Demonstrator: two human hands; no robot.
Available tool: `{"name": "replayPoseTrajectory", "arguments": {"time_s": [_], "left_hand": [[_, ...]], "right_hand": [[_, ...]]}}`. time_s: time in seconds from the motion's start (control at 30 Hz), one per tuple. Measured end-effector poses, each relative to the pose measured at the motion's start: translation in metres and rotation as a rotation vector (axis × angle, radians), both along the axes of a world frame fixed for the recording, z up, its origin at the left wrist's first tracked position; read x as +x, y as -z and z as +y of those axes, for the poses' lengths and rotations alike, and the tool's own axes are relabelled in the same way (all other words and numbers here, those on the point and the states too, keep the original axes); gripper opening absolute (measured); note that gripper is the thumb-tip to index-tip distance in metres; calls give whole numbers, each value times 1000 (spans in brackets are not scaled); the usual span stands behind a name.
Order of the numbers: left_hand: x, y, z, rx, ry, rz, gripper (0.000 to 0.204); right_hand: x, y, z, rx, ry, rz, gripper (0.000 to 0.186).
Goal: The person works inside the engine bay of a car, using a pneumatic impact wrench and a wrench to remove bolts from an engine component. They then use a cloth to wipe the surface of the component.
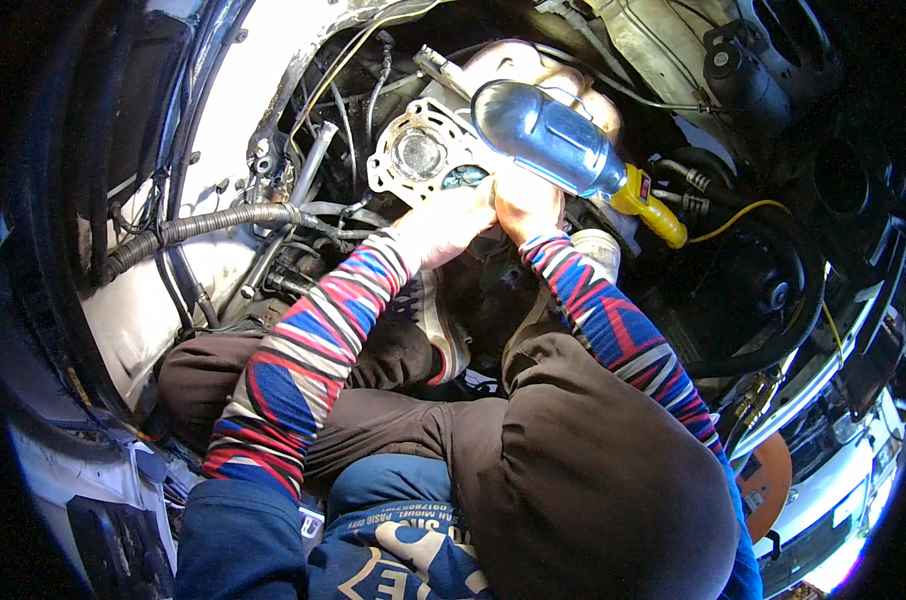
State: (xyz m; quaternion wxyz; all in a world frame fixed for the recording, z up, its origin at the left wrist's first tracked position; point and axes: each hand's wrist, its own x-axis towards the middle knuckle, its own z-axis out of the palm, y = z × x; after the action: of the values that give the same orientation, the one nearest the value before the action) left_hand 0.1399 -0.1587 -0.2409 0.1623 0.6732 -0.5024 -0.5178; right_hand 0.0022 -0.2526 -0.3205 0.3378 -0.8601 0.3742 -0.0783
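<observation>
My left hand point(448, 222) and my right hand point(529, 203) meet at the near edge of an engine block point(385, 172). The fingers of both look drawn in and closed. Glare and the hands themselves hide whatever is between them. One round cylinder bore with a piston top point(419, 153) shows just beyond my left hand. Beside it, a second bore point(464, 177) is partly covered by my fingers. A work lamp point(548, 135) with a shiny metal hood and a yellow handle point(656, 207) lies over the block, right above my right hand.
A ribbed hose point(208, 226) and a metal pipe point(315, 160) run along the left. The lamp's yellow cord point(743, 212) trails right. Below my wrists are my shoe point(443, 330) and bent knees. A dark round drum-like part point(763, 290) stands at right, near an orange disc point(770, 485).
</observation>
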Motion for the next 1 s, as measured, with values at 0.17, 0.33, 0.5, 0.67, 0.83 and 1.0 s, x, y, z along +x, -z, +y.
{"name": "replayPoseTrajectory", "arguments": {"time_s": [0.17, 0.33, 0.5, 0.67, 0.83, 1.0], "left_hand": [[19, -9, -17, -31, 114, -42, 35], [37, -5, -33, -61, 304, -17, 35], [42, 1, -38, -140, 383, -89, 34], [40, -8, -37, -149, 308, -33, 37], [35, -27, -39, -28, 174, 29, 41], [14, -40, -22, -47, -4, 45, 36]], "right_hand": [[-2, 19, 15, 57, 195, 67, 36], [-5, 29, 23, 195, 277, -40, 56], [-6, 34, 29, 163, 397, -161, 54], [-26, 24, 6, 93, 35, -182, 18], [-59, -12, -3, 605, 131, -298, 12], [-69, -45, -9, 912, 407, -223, 26]]}}
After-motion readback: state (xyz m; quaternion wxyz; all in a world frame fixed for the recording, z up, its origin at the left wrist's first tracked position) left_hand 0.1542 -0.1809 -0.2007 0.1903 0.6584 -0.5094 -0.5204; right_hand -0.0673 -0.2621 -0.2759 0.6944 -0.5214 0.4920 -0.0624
